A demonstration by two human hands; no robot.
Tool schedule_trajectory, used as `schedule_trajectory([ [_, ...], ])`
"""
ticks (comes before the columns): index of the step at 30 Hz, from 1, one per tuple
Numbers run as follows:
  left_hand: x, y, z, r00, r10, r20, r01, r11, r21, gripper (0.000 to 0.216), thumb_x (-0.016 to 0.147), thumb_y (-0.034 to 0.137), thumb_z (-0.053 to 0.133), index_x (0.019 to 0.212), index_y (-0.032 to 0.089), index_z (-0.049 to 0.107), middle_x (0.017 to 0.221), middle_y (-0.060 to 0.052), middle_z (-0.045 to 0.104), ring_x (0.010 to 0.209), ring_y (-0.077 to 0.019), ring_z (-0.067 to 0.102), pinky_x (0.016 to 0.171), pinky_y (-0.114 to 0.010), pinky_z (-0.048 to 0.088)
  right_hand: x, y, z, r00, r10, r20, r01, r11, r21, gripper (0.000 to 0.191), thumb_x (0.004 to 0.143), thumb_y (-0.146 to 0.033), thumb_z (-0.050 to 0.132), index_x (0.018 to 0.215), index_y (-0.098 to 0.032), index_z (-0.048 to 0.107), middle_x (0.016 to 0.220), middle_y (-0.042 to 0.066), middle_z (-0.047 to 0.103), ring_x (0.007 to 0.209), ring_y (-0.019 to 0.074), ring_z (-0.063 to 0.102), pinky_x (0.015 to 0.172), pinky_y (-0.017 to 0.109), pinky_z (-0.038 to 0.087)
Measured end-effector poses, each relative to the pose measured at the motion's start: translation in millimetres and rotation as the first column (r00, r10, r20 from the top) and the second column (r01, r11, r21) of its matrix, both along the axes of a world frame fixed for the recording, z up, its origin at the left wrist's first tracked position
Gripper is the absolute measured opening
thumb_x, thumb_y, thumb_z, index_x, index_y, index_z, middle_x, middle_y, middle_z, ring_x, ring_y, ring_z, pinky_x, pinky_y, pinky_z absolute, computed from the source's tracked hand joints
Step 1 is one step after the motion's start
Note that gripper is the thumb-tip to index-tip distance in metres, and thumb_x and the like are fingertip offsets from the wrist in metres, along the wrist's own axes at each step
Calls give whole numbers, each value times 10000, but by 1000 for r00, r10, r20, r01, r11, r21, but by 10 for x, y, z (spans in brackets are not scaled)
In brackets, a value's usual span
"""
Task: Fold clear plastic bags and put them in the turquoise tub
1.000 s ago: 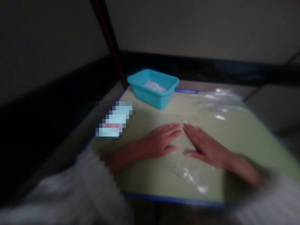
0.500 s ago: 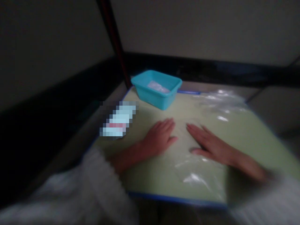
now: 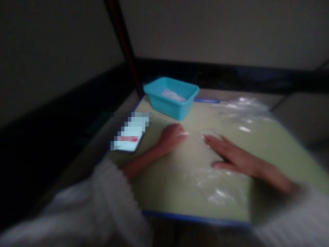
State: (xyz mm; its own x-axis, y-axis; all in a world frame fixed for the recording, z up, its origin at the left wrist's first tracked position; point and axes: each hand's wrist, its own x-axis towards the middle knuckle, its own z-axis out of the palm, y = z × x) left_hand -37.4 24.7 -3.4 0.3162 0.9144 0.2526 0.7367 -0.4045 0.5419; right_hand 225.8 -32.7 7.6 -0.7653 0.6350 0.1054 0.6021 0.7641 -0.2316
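A clear plastic bag [image 3: 218, 192] lies on the yellow-green tabletop [image 3: 164, 192], its near part wrinkled and shiny. My left hand [image 3: 173, 135] is closed, pinching the bag's left edge between thumb and fingers. My right hand [image 3: 226, 152] rests flat on the bag's far right part, fingers stretched out and thumb apart. The outline of the bag is faint between the two hands.
Beyond my left hand stands a turquoise plastic basket [image 3: 167, 104] with a clear packet [image 3: 173, 95] inside. More clear plastic bags [image 3: 243, 109] are heaped at the far right. A phone with a lit, blurred-out screen [image 3: 133, 130] lies at the left edge.
My left hand has gone from lying flat to pinching the bag's edge, slightly lifting it. The right hand stays nearly in place. The bag's near part has shifted and wrinkled differently.
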Motion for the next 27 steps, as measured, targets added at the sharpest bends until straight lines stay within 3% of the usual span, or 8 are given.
schedule_trajectory([
  [6, 61, 4, 3, 995, 12, 103, -7, 999, -47, 145, 729, 118, 577, 634, 178, 486, 690, 2, 542, 755, -163, 524, 753, -291, 413, -11, 7, -19, 1000, -15, 7, 15, 1000, -16, 795, 870, -515, 509, 1488, -242, 90, 1503, 132, 255, 1367, 301, 259, 1090, 612, 152],
  [13, 105, -15, 9, 943, -59, 327, 115, 981, -154, 116, 788, 172, 510, 711, 193, 426, 701, 36, 583, 691, -119, 555, 620, -214, 419, 2, 10, -27, 999, -51, -7, 51, 999, 5, 795, 867, -515, 511, 1486, -282, 71, 1513, 110, 215, 1357, 332, 258, 1073, 630, 178],
  [19, 120, -10, -29, 850, -3, 527, 192, 933, -305, 257, 689, 126, 588, 828, 211, 389, 655, 78, 540, 616, -101, 556, 572, -200, 409, 10, 15, -42, 999, -50, 12, 50, 999, 10, 805, 869, -530, 495, 1486, -275, 44, 1513, 128, 207, 1357, 343, 255, 1050, 665, 177],
  [27, 3, 125, 4, 808, 131, 575, 51, 956, -289, 405, 638, 53, 600, 952, 202, 390, 630, 92, 502, 561, -85, 534, 558, -193, 411, 8, 14, -32, 999, -52, -3, 52, 999, 0, 791, 862, -546, 495, 1487, -282, 88, 1512, 119, 227, 1357, 338, 264, 1064, 646, 169],
])
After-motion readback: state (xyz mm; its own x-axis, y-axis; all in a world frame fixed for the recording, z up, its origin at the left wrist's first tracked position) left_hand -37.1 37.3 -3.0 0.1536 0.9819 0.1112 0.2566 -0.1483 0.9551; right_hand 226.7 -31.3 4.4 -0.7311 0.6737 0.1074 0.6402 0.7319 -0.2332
